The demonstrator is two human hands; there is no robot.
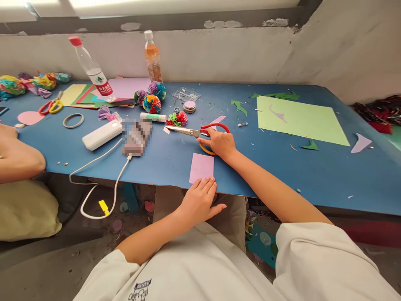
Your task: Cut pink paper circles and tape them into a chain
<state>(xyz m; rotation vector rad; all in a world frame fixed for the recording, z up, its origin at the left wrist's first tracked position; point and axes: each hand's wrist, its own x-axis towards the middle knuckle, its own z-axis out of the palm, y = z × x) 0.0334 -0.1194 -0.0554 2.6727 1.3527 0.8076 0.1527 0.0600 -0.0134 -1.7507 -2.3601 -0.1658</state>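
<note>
Flat fingers of my left hand (200, 198) rest on the lower edge of a folded-looking purple paper rectangle (202, 166) at the table's front edge; the thumb sticks out to the right. Just beyond it, my right hand (222, 144) is closed on the red and orange handles of a pair of scissors (184, 131). The blades point left and look closed, with no paper between them. Their tips lie near a red and green paper flower (177, 119). A purple paper scrap (218, 120) lies behind the handles.
Left of me are a phone (136, 138), a white power bank (102, 134) with its cable, a glue stick (153, 117) and paper balls (152, 103). Two bottles (153, 58) stand behind. Green sheets (300, 119) and scraps lie right. Another person's arm (20, 150) rests far left.
</note>
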